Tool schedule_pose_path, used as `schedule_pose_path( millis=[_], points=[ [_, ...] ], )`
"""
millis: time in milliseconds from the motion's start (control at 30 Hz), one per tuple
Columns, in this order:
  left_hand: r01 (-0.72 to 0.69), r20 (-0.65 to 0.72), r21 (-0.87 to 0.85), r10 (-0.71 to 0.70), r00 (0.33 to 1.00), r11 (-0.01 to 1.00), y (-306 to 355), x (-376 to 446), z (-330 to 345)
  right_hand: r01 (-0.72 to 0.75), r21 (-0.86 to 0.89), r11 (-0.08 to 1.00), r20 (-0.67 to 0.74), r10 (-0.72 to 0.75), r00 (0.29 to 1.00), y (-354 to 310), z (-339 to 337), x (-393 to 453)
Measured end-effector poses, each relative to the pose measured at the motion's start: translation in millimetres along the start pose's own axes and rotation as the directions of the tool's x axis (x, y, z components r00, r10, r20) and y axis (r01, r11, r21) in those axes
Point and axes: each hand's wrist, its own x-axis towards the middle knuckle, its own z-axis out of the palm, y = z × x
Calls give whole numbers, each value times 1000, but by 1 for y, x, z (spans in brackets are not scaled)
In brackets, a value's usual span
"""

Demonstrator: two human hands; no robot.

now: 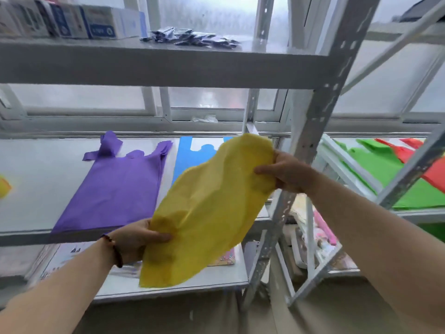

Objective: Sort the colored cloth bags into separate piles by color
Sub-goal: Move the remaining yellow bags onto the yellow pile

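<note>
holding a yellow bag [212,208] gripped by left hand [134,239] and right hand [286,172] mid-frame; purple pile [115,189], blue pile [185,155] formed; green and red bags [390,172] at right unsorted.

A grey metal shelf [36,189] carries a flat purple bag pile [115,189] with a blue bag [185,155] just beside it. The neighbouring shelf [409,213] holds green bags [375,167] partly under red bags [433,174].

The yellow bag [209,208] and the purple bags [115,189] on the left look like matt, thin non-woven cloth with soft creases, the shelf rack [315,131] is grey-painted perforated metal with a worn finish, and the far boxes [72,20] seem to be printed cardboard.
</note>
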Motion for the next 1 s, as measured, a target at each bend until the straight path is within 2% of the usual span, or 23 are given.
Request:
schedule_pose_path(
  millis=[233, 367, 500, 667, 800, 1000],
  points=[
    [34, 190, 159, -64, 980, 987, -12, 22, 109, 118, 30, 993, -80, -116, 990, -8, -68, -145],
    [22, 311, 230, -95, 946, 973, -7, 50, 185, 123, 7, 992, -286, -116, 951, 0, -116, -228],
    [-22, 404, 322, -117, 907, 946, -7, 89, 266, 77, -47, 996, -518, -91, 850, 12, -165, -305],
    [-113, 478, 472, -146, 866, 874, -12, 151, 365, 3, -31, 1000, -726, -24, 688, 39, -229, -380],
    [-137, 539, 555, -229, 811, 820, -20, 200, 435, -29, 33, 999, -811, 44, 583, 69, -286, -415],
    [-122, 599, 545, -284, 749, 830, -14, 297, 535, -26, 147, 989, -876, 142, 460, 96, -398, -438]
  ],
)
